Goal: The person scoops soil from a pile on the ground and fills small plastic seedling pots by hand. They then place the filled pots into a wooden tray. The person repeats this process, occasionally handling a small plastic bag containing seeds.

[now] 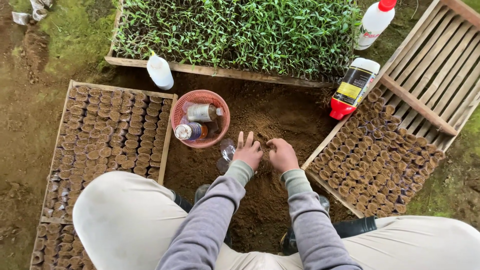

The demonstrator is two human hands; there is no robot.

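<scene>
Left hand (247, 151) flat on soil heap (270, 120), right hand (283, 155) curled beside it; pink basket (200, 118) near.

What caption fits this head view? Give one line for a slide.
Both hands, left and right, press into a soil pile between trays of soil-filled pots, a seedling tray and a pink basket.

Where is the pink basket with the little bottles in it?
In the head view, the pink basket sits left of centre on the soil, just above the left hand, beside the wooden tray of soil-filled pots and below the white bottle.
</scene>
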